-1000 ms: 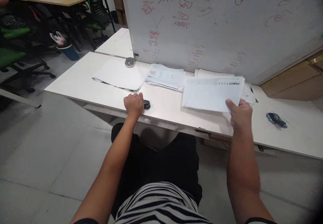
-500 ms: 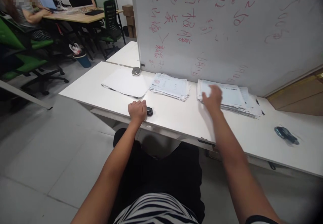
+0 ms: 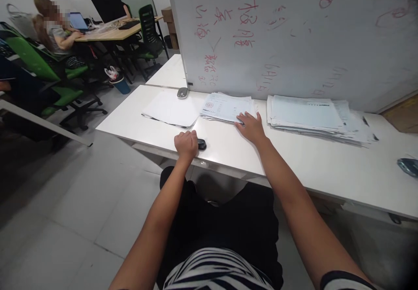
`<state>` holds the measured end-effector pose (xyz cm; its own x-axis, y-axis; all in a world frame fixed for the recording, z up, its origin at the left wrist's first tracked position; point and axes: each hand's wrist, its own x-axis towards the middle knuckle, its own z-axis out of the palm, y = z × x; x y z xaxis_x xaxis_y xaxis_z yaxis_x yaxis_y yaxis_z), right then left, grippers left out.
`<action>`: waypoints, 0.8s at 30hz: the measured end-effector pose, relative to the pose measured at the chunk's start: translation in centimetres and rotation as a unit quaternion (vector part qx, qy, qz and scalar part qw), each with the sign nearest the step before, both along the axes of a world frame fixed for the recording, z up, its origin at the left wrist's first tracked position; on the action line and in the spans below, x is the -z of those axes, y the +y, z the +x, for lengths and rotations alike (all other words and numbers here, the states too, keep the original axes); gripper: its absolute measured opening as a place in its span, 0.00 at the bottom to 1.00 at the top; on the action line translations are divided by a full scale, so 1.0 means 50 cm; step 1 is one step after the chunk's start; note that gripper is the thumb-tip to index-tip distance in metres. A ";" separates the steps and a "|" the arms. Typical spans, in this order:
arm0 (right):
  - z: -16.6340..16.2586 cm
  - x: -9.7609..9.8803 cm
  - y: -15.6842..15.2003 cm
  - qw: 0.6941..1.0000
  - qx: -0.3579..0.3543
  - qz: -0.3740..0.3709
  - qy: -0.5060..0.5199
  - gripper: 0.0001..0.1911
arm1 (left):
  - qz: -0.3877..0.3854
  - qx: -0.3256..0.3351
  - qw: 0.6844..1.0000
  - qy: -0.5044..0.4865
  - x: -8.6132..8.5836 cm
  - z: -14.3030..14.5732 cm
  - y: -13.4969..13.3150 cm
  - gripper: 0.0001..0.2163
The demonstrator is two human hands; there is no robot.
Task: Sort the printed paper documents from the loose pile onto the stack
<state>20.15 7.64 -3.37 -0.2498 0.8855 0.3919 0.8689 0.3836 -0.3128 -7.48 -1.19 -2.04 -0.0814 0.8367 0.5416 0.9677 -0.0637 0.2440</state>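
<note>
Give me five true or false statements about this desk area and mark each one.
1. The right hand is at the front of the paper stack with the red round mark. True.
2. The left hand is spread flat. False: it is closed, and whether around or just beside a black object is unclear.
3. A rounded silver object sits near the lower left corner of the whiteboard. True.
4. The whiteboard is marked in blue. False: the writing is red.
5. The blue bin stands on the floor. True.

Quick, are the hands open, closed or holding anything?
Left hand: closed, apparently around the black object.
Right hand: open, at the middle paper stack.
</note>
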 end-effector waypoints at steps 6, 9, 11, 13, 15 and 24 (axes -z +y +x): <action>-0.015 -0.001 -0.007 0.997 -0.014 0.046 -0.056 0.18 | -0.001 0.002 1.000 -0.009 -0.001 -0.002 0.000 0.23; -0.019 -0.002 -0.004 0.995 -0.011 0.065 -0.073 0.19 | -0.001 0.003 1.000 -0.013 0.004 -0.003 0.001 0.23; -0.020 -0.004 -0.004 0.994 -0.011 0.072 -0.076 0.19 | -0.003 0.006 1.000 -0.017 0.006 -0.004 0.001 0.23; -0.021 -0.006 -0.005 0.994 -0.012 0.075 -0.075 0.19 | -0.006 0.008 1.000 -0.022 0.005 -0.004 0.000 0.22; -0.022 -0.007 -0.006 0.994 -0.014 0.073 -0.075 0.20 | -0.010 0.007 1.000 -0.025 0.004 -0.003 0.000 0.22; -0.022 -0.013 -0.012 0.995 -0.022 0.077 -0.066 0.19 | -0.009 0.008 1.000 -0.023 0.005 -0.004 0.001 0.22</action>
<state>19.07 7.05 -2.73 -0.3449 0.8046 0.4834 0.8803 0.4560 -0.1309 -7.69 -1.16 -2.28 -0.0925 0.8474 0.5229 0.9542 -0.0746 0.2896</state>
